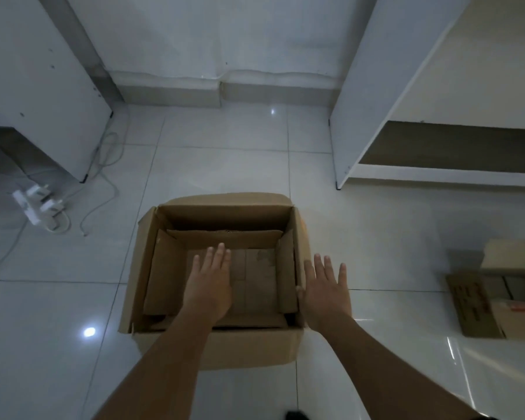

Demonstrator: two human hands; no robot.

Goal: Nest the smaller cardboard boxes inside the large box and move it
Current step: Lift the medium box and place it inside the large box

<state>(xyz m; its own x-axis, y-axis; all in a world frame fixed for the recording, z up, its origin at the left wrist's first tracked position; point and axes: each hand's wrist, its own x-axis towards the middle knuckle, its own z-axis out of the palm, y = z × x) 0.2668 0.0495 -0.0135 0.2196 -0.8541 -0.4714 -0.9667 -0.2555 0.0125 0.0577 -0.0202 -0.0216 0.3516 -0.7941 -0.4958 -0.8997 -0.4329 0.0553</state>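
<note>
One large open brown cardboard box (pixel 222 344) stands on the glossy white tiled floor (pixel 361 225). Nested inside it sits one smaller open brown cardboard box (pixel 164 268). Right of the large box, well apart, lies one more small brown cardboard box (pixel 509 259), its flap down on the tiles. Two white furniture panels flank the large box: one beyond-left (pixel 43 95), one beyond-right (pixel 385 86). Left of the large box lies one white power strip (pixel 40 207) with cables. Two hands hold nothing: the left hand (pixel 208 286) is spread flat inside the nested box, and the right hand (pixel 326 295), fingers splayed wide, hovers just beside the large box's right wall.
</note>
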